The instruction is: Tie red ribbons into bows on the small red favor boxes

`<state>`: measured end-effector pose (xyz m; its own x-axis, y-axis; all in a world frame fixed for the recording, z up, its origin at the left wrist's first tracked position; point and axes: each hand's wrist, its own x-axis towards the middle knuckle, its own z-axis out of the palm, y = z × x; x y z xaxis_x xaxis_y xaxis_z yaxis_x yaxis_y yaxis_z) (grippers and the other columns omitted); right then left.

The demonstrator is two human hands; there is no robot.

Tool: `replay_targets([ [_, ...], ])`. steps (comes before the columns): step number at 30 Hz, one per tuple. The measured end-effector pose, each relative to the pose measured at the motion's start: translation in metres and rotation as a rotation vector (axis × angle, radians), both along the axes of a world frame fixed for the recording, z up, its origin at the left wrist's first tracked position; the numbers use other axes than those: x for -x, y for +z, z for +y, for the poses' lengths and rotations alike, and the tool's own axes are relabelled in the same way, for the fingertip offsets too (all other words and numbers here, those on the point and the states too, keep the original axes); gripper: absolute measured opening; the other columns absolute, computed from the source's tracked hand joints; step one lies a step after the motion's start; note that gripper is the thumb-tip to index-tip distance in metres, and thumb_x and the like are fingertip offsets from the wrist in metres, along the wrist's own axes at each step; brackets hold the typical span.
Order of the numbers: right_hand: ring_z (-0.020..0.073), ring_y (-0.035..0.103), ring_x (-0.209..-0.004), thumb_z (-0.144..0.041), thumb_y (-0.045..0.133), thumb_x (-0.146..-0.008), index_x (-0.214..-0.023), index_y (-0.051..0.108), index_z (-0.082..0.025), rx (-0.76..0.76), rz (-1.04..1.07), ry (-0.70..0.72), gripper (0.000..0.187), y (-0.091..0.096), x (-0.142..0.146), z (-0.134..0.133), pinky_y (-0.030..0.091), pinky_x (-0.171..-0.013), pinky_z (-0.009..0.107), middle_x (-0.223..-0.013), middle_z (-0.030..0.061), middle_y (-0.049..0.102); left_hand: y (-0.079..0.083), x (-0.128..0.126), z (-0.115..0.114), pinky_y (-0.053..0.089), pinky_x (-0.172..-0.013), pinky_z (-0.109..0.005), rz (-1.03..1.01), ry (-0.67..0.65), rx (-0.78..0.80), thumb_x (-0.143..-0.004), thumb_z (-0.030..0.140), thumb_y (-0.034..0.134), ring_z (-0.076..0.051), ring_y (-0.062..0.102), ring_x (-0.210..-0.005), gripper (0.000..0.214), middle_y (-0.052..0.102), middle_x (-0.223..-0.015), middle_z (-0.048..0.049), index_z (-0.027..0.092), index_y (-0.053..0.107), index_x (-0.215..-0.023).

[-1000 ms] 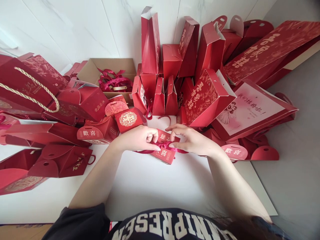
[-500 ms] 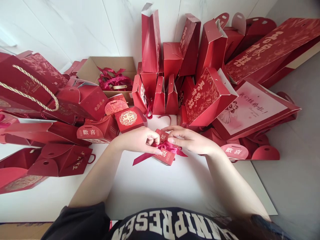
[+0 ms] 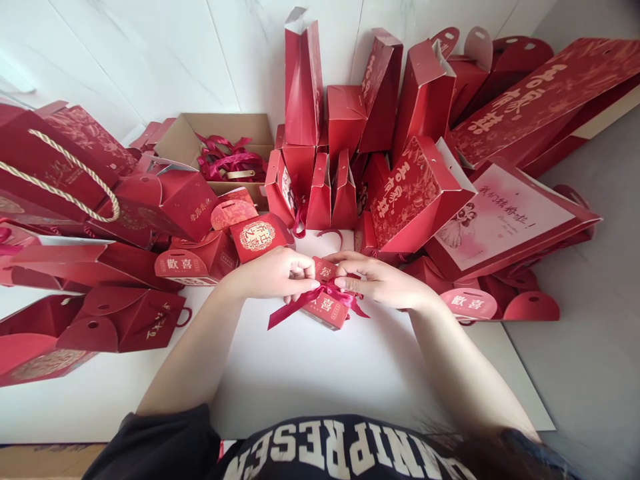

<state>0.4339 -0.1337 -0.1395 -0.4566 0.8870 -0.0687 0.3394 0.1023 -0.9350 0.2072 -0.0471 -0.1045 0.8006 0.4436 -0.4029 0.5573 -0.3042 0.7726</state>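
Observation:
A small red gift box [image 3: 324, 313] with pale characters lies on the white table in front of me, tilted at an angle. Around its middle runs a magenta satin ribbon [image 3: 290, 311], gathered in a bow or knot on top, with a tail trailing to the left. My left hand [image 3: 290, 275] is closed, its thumb and fingers pinching the ribbon at the left of the knot. From the other side, my right hand [image 3: 376, 280] pinches the ribbon between thumb and fingers, partly hiding the box's far right part.
Beyond the hands, an open cardboard box [image 3: 220, 127] holds loose magenta ribbons [image 3: 230, 159]. Red gift bags [image 3: 415, 200] and boxes crowd the back and right. Several red boxes [image 3: 125, 323] and a rope-handled bag [image 3: 50, 160] stand at the left. A white wall rises behind.
My left hand has shifted slightly up and left, drawing the ribbon outward beside the knot. More of the box's printed front shows. My right hand has barely moved.

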Motion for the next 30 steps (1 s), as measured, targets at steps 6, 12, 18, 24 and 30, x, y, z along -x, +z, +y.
replay_targets([
  [6,0.0226,0.051,-0.123,-0.044,0.049,-0.097,-0.081,0.062,-0.021,-0.029,-0.062,0.004,0.031,0.0024,-0.0011,-0.0014,0.039,-0.106,0.038,-0.132,0.005,0.053,-0.004,-0.0015,0.0016,0.033,-0.051,-0.023,-0.006,-0.03,-0.126,-0.082,0.036,0.059,-0.008,0.045,-0.051,0.031,0.049,-0.057,0.0045,0.018,0.042,-0.063],
  [12,0.0231,0.049,-0.125,-0.041,0.047,-0.098,-0.089,0.065,-0.022,-0.099,-0.104,-0.001,0.028,-0.0005,-0.0011,-0.0017,0.038,-0.107,0.039,-0.131,0.0061,0.053,-0.0061,-0.0016,-0.0022,0.024,-0.05,-0.025,0.003,-0.019,-0.34,-0.081,0.035,0.059,-0.008,0.032,-0.051,0.035,0.039,-0.054,0.0055,0.018,0.036,-0.061],
  [18,0.0233,0.046,-0.128,-0.043,0.046,-0.098,-0.088,0.065,-0.023,-0.109,-0.146,-0.009,0.03,-0.0006,-0.0022,-0.0018,0.037,-0.107,0.04,-0.132,0.0058,0.051,-0.0026,-0.0006,0.001,0.032,-0.052,-0.024,-0.005,-0.059,-0.182,-0.084,0.039,0.055,-0.009,0.043,-0.052,0.031,0.049,-0.058,0.0041,0.018,0.044,-0.064],
  [24,0.0234,0.046,-0.127,-0.043,0.045,-0.098,-0.092,0.066,-0.023,-0.108,-0.149,-0.003,0.03,-0.0012,-0.0025,-0.0006,0.038,-0.108,0.041,-0.132,0.0058,0.051,-0.0016,-0.0011,0.0019,0.036,-0.053,-0.024,0.015,0.003,-0.108,-0.086,0.037,0.052,-0.011,0.052,-0.053,0.029,0.052,-0.058,0.0034,0.018,0.044,-0.065],
  [30,0.024,0.046,-0.127,-0.043,0.044,-0.098,-0.092,0.066,-0.023,-0.116,-0.162,-0.003,0.03,-0.0006,-0.0028,-0.0012,0.038,-0.107,0.042,-0.129,0.0067,0.051,-0.0068,-0.0015,0.0004,0.025,-0.051,-0.024,-0.033,-0.016,-0.31,-0.083,0.031,0.053,-0.009,0.035,-0.052,0.031,0.039,-0.057,0.0047,0.018,0.036,-0.061],
])
